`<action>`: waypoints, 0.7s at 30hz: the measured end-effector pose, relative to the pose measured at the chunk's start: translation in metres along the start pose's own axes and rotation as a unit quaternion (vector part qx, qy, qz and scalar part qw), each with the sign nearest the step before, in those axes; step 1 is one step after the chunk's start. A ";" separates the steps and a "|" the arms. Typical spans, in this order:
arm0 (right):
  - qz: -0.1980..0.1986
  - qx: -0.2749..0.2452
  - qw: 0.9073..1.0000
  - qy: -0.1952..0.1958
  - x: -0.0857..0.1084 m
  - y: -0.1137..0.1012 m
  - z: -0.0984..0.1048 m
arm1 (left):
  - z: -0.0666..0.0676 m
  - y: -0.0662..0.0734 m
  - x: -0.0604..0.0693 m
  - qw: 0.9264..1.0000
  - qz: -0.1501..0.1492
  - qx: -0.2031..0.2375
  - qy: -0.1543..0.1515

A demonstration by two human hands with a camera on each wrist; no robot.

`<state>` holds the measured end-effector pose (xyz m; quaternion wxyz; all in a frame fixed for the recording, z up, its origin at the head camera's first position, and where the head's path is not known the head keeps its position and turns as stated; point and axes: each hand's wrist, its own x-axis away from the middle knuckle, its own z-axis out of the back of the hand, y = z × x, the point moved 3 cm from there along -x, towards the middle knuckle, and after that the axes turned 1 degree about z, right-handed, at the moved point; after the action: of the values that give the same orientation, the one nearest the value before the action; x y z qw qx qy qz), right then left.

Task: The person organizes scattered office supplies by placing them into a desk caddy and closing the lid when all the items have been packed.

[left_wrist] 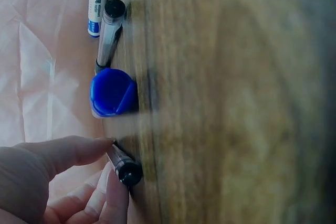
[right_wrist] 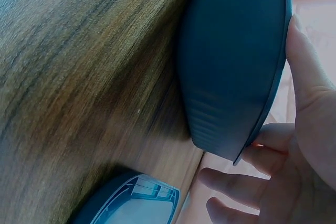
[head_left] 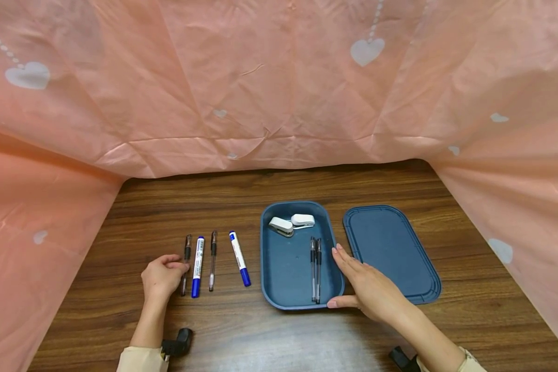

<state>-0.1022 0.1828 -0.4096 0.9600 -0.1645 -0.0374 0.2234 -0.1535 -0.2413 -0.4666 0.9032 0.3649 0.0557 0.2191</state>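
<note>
At the left of the head view, my left hand (head_left: pixel 163 276) pinches a clear gel pen (head_left: pixel 187 253) that lies on the table. In the left wrist view, the dark end of that gel pen (left_wrist: pixel 129 173) shows between thumb and fingers. Beside it lie a blue-and-white marker (head_left: pixel 198 266), a second gel pen (head_left: pixel 213 258) and another marker (head_left: pixel 239 258). My right hand (head_left: pixel 374 289) rests on the right rim of a blue box (head_left: pixel 279 279), fingers extended and thumb at the near corner. Inside are two white staplers (head_left: pixel 281 225) and two gel pens (head_left: pixel 315 268).
A flat blue lid (head_left: pixel 390 248) lies on the table to the box's right, just beyond my right hand. The wooden table (head_left: pixel 223 336) is enclosed at the back and sides by a pink cloth (head_left: pixel 279 82) with white hearts.
</note>
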 end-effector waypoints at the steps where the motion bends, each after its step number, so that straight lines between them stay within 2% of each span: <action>1: 0.000 0.000 1.000 0.000 0.000 0.000 0.000 | 0.000 0.001 0.000 1.000 -0.002 -0.002 0.001; 11: -0.001 -0.006 1.000 -0.001 0.000 0.001 -0.001 | -0.001 0.002 0.002 1.000 -0.007 -0.012 0.017; 17: -0.004 -0.008 1.000 -0.002 0.000 0.001 -0.001 | 0.003 0.002 0.003 0.999 -0.007 0.003 0.046; 21: -0.008 -0.008 1.000 -0.004 0.000 0.001 -0.001 | 0.008 0.008 0.006 0.998 -0.002 0.015 0.056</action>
<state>-0.1025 0.1834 -0.4111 0.9602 -0.1707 -0.0445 0.2164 -0.1491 -0.2385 -0.4547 0.8935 0.3654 0.1102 0.2368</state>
